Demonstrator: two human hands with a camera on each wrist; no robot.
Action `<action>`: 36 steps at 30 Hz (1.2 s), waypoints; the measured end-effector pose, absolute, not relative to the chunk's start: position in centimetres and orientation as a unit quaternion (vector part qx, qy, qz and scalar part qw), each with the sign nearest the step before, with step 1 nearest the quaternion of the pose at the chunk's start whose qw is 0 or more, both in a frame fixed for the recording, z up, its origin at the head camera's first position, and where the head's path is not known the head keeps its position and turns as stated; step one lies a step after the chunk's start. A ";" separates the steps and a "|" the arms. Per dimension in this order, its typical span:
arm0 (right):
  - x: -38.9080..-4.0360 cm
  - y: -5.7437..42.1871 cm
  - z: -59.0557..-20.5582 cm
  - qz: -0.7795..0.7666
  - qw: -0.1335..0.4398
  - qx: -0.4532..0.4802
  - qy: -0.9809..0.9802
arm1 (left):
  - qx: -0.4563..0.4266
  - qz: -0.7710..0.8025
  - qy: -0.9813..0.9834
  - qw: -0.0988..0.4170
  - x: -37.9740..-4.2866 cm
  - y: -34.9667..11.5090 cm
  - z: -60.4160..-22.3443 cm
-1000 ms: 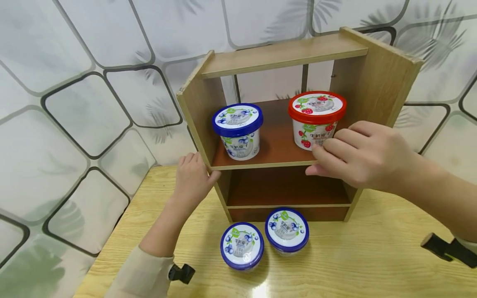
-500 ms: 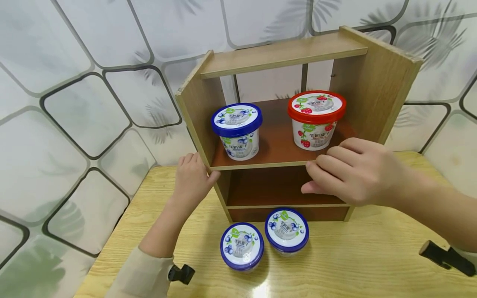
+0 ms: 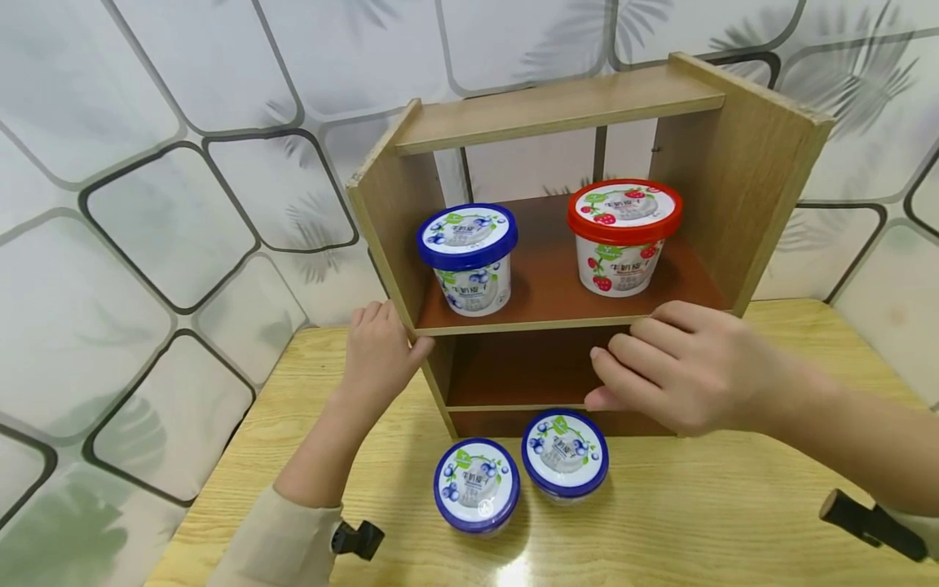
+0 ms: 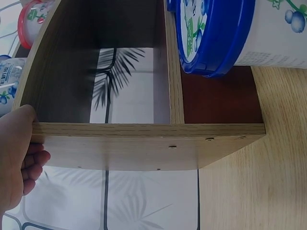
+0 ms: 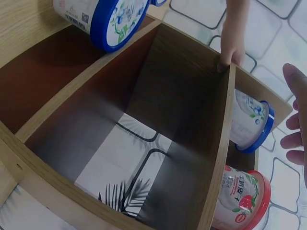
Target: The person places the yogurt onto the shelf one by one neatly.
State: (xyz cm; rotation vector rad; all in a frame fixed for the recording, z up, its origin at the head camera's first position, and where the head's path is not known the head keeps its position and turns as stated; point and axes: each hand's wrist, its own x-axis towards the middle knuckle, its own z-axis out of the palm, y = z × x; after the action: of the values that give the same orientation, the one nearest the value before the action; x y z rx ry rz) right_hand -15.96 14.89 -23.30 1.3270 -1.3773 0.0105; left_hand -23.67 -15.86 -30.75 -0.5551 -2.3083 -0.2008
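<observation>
A small wooden shelf [image 3: 513,328] stands on the table. My left hand [image 3: 381,350] grips its left side panel at the middle board, thumb in front and fingers curled behind, as the left wrist view also shows. My right hand [image 3: 675,367] hangs before the lower opening at the right with loosely bent fingers and nothing in them. On the middle board are a blue-lidded blueberry tub [image 3: 469,259] at the left and a red-lidded strawberry tub [image 3: 623,236] at the right. In the right wrist view the fingers of my right hand [image 5: 297,115] are apart, near the tubs.
Two more blue-lidded tubs, one at the left [image 3: 477,486] and one at the right [image 3: 565,454], stand on the wooden table [image 3: 704,514] in front of the shelf. Close behind the shelf is a patterned wall [image 3: 367,49].
My right hand has moved down and slightly left, away from the strawberry tub, which stays on the board. My left hand and all the tubs keep their places.
</observation>
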 end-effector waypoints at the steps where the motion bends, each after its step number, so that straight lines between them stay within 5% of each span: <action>1: -15.9 14.9 -23.4 0.004 0.573 0.569 -0.590 | -0.217 -0.077 -0.899 0.372 -23.7 -15.9 -30.8; 36: -15.8 14.2 -28.6 -0.019 0.506 0.583 -0.636 | -0.209 -0.071 -0.909 0.354 -23.7 -15.8 -30.6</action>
State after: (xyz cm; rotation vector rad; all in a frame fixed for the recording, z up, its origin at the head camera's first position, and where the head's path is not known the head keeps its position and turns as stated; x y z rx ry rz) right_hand -15.81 14.15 -28.61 1.4056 -1.5342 -0.0449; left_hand -23.74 -15.79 -30.61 -0.5391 -2.3498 -0.1836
